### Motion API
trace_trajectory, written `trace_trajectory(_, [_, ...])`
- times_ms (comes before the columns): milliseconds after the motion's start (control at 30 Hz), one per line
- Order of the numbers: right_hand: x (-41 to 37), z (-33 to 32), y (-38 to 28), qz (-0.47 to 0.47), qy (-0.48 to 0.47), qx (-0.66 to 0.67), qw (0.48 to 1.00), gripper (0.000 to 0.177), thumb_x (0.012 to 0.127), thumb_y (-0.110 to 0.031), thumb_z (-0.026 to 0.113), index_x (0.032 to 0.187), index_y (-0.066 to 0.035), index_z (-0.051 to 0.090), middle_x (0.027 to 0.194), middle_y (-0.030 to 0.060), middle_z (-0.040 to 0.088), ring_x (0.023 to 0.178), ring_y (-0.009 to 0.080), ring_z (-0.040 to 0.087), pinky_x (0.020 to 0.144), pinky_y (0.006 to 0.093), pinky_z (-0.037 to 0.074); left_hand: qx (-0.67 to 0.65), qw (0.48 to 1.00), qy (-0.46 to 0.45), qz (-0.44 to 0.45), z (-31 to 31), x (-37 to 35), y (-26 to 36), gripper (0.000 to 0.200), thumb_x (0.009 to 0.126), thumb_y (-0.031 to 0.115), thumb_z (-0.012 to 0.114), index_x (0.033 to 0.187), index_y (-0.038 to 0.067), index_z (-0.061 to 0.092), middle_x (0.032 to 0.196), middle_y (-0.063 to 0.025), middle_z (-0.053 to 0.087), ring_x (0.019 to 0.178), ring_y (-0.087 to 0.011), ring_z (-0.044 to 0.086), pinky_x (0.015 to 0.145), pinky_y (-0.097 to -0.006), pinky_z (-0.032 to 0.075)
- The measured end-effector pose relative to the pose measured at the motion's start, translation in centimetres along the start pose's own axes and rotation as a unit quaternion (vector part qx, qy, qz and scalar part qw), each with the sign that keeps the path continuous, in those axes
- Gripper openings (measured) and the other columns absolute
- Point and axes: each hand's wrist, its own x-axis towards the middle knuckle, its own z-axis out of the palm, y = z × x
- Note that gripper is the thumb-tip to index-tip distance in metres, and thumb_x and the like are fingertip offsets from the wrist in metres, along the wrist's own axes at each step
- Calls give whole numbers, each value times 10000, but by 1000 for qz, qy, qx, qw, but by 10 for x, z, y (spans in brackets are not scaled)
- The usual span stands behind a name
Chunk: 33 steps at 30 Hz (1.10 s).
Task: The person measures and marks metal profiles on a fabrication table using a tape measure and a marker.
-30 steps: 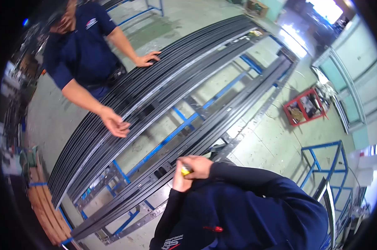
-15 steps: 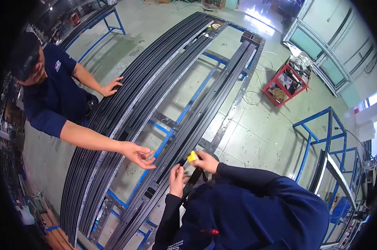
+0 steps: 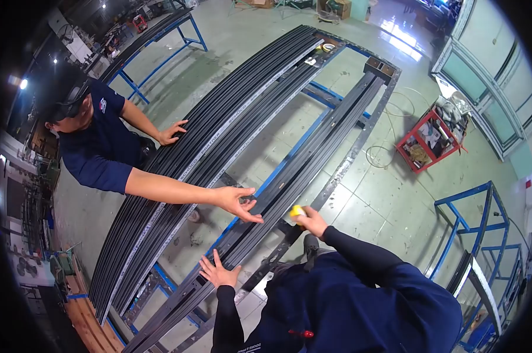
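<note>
At the dark profiles, left hand: grip open, fingers spread, empty.
Right hand: grip closed around yellow object.

Red cart; yellow tool; black profiles.

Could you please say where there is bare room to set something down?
Bare floor lies between the red cart and blue stand. Farther along, a hand might pass between the curved profiles and straight profiles. It is crowded around the left hand and co-worker's reaching hand.
</note>
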Motion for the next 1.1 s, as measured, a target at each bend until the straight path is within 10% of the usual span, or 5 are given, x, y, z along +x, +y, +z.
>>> trace_trajectory(300, [8,60,-60,-186,-196,-327,905,679,689,-520,792,1121,-15,656,1022,195,694,1005,357,669,883,439,527,30,999,29,-5,7,-1,6,1210,561,430,919,1567,303,259,1614,-215,168,1512,-399,121,1197,-625,139])
trace_trajectory(600, [7,124,-68,-283,-185,-169,926,602,776,-265,858,1250,-5,593,1058,129,692,937,213,671,870,369,535,-41,998,49,0,-20,-4,3,1087,577,384,878,1529,339,354,1616,-201,222,1515,-409,131,1189,-640,89])
trace_trajectory(767, [38,145,-56,-322,-127,-142,927,771,866,-201,775,1497,-23,370,1448,215,467,1354,314,451,1134,415,335,-53,999,9,3,-21,-5,-13,1183,607,474,877,1584,302,233,1635,-235,116,1526,-413,63,1199,-624,69])
trace_trajectory(900, [76,89,-19,-395,12,-644,654,660,981,-450,553,1525,-119,381,1589,174,322,1501,367,221,1211,522,165,-192,979,69,-27,-7,-14,-42,1175,719,646,768,1602,189,142,1624,-286,57,1520,-436,51,1204,-607,62])
trace_trajectory(1100, [97,97,-20,-332,31,-642,691,524,989,-481,522,1361,-112,549,1461,127,479,1404,310,382,1180,526,211,-116,949,176,-235,-4,-33,-177,1056,775,708,671,1578,178,235,1605,-292,142,1487,-483,151,1186,-618,137])
